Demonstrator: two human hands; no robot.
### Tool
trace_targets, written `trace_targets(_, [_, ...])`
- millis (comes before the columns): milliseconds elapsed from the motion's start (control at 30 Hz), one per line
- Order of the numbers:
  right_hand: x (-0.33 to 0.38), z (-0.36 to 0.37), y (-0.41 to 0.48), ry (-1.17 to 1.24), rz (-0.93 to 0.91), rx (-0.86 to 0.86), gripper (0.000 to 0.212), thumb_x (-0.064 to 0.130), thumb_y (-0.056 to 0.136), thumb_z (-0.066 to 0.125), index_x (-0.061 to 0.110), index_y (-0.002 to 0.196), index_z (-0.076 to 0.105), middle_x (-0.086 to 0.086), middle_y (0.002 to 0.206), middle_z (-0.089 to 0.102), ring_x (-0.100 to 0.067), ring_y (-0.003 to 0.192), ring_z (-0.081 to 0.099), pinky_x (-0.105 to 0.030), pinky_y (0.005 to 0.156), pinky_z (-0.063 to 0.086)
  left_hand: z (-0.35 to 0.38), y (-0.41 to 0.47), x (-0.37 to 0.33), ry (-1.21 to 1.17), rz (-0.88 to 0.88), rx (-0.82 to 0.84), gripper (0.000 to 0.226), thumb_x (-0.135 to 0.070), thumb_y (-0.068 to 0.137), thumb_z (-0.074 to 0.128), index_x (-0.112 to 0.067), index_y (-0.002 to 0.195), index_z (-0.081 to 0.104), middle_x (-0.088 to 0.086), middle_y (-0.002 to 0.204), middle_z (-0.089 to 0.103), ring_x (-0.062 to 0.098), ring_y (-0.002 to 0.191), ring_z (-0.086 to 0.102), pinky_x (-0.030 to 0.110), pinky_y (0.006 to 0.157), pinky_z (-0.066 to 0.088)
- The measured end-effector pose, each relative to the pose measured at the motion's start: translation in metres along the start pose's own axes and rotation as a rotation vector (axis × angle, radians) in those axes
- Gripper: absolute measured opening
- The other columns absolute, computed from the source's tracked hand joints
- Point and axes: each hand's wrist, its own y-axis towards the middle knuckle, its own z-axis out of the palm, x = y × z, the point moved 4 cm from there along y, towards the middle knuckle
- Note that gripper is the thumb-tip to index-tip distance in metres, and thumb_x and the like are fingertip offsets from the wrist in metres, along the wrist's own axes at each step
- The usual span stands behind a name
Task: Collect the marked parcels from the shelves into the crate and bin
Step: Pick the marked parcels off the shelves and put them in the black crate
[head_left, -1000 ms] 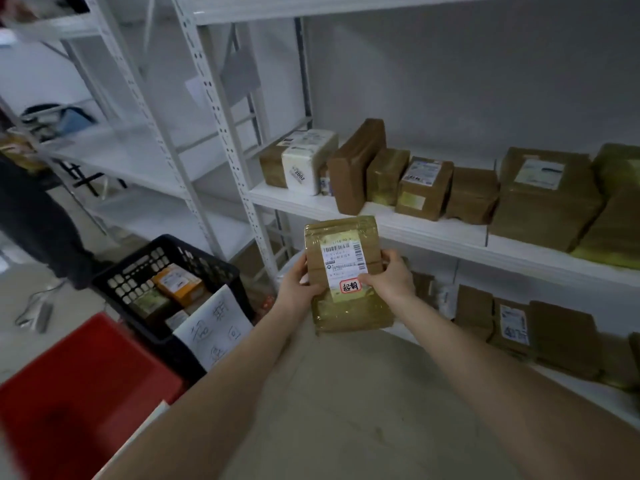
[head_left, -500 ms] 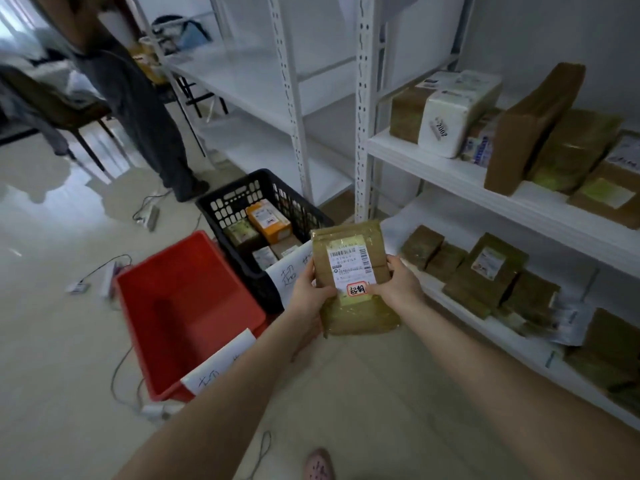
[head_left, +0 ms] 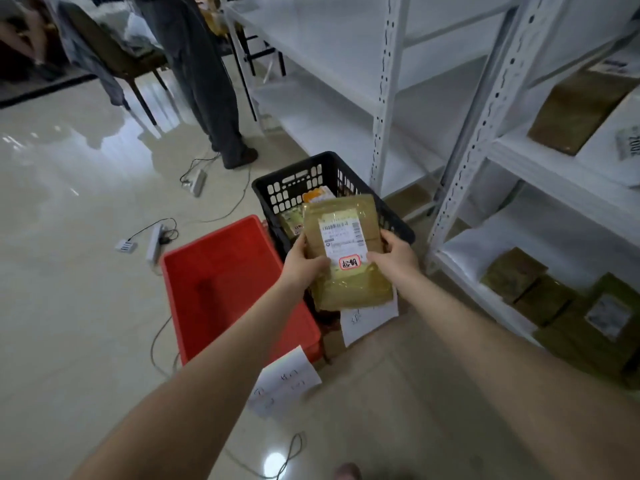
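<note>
While gripping the marked parcel [head_left: 346,252] with left hand [head_left: 304,268] and right hand [head_left: 394,259], lower flat into black crate [head_left: 294,174] (not red bin [head_left: 221,271]).

Floor [head_left: 86,306]: glossy pale tile; bore a red bin [head_left: 221,289] and, touching its right side, a black crate [head_left: 298,181], each with a handwritten paper sign at its near end.
Floor, left of the bin: power strips [head_left: 154,240] and trailing cables.
Shelves [head_left: 540,168]: white metal; brown parcels [head_left: 512,275] lay on the bottom board at the right edge, another parcel [head_left: 575,112] on the board above.
</note>
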Motion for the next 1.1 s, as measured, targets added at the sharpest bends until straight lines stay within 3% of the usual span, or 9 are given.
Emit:
trace_targets(100, [0.049,0.000,0.048,0.103,-0.085,0.023,0.064,0.019,0.086,0.066,0.026,0.145,0.041,0.001,0.133,0.056,-0.023,0.117,0.056,-0.045,0.097,0.049,-0.021,0.045,-0.042,-0.041,0.075,-0.056,0.072,0.004,0.081,0.065,-0.022,0.143,0.039,0.002,0.122,0.063,0.014,0.098,0.065,0.021,0.064,0.057])
trace_targets(167, [0.072,0.001,0.080,0.155,-0.120,0.063,0.060,0.014,0.087,0.065,0.025,0.142,0.044,0.005,0.120,0.059,-0.019,0.105,0.058,-0.038,0.090,0.051,-0.029,0.075,-0.059,-0.057,0.098,-0.082,0.072,0.005,0.081,0.065,-0.022,0.143,0.039,0.003,0.122,0.063,0.014,0.097,0.065,0.021,0.065,0.057])
trace_targets(267, [0.086,0.009,0.135,0.148,-0.134,0.130,0.057,0.009,0.087,0.063,0.025,0.140,0.047,0.008,0.114,0.060,-0.012,0.093,0.059,-0.027,0.076,0.051,-0.035,0.122,-0.065,-0.073,0.093,-0.116,0.075,0.004,0.081,0.066,-0.024,0.144,0.037,0.004,0.120,0.064,0.019,0.102,0.066,0.032,0.079,0.058])
trace_targets(400, [0.080,0.030,0.210,0.098,-0.094,0.224,0.062,0.016,0.084,0.067,0.028,0.142,0.045,0.000,0.131,0.059,-0.019,0.110,0.059,-0.041,0.092,0.053,-0.032,0.179,-0.052,-0.109,0.021,-0.170,0.072,0.003,0.081,0.067,-0.025,0.142,0.040,0.005,0.117,0.066,0.020,0.101,0.067,0.035,0.081,0.058])
trace_targets(567, [0.057,0.046,0.279,0.018,-0.011,0.308,0.058,0.015,0.085,0.066,0.029,0.139,0.048,0.001,0.122,0.062,-0.020,0.101,0.062,-0.043,0.090,0.053,-0.015,0.236,-0.025,-0.119,-0.088,-0.209,0.061,0.003,0.084,0.064,-0.025,0.135,0.045,0.002,0.119,0.064,0.019,0.104,0.064,0.022,0.067,0.057])
trace_targets(667, [0.031,0.061,0.306,-0.044,0.077,0.375,0.058,0.011,0.088,0.062,0.024,0.141,0.045,-0.003,0.126,0.061,-0.020,0.097,0.063,-0.042,0.089,0.053,-0.004,0.259,0.008,-0.086,-0.204,-0.235,0.060,-0.001,0.086,0.064,-0.023,0.137,0.042,0.003,0.122,0.063,0.018,0.103,0.063,0.022,0.067,0.055])
trace_targets(833, [-0.042,0.096,0.326,-0.193,0.251,0.484,0.058,0.013,0.083,0.065,0.018,0.139,0.048,-0.005,0.124,0.063,-0.023,0.104,0.062,-0.041,0.092,0.052,0.013,0.279,0.100,0.043,-0.510,-0.234,0.059,-0.016,0.080,0.065,-0.019,0.133,0.040,0.011,0.131,0.051,0.027,0.106,0.059,0.045,0.093,0.052])
trace_targets(1000, [-0.095,0.125,0.332,-0.247,0.367,0.536,0.052,0.009,0.087,0.062,0.017,0.137,0.049,-0.007,0.128,0.058,-0.024,0.108,0.058,-0.035,0.091,0.051,0.028,0.287,0.159,0.193,-0.715,-0.223,0.074,-0.020,0.088,0.059,-0.004,0.148,0.018,0.019,0.140,0.041,0.033,0.114,0.055,0.040,0.091,0.051])
trace_targets(1100, [-0.119,0.141,0.332,-0.260,0.416,0.583,0.054,0.007,0.087,0.062,0.017,0.138,0.047,-0.009,0.127,0.058,-0.025,0.109,0.058,-0.036,0.093,0.051,0.034,0.289,0.179,0.282,-0.805,-0.168,0.073,-0.019,0.089,0.055,0.002,0.146,0.015,0.022,0.139,0.042,0.034,0.118,0.053,0.038,0.092,0.050])
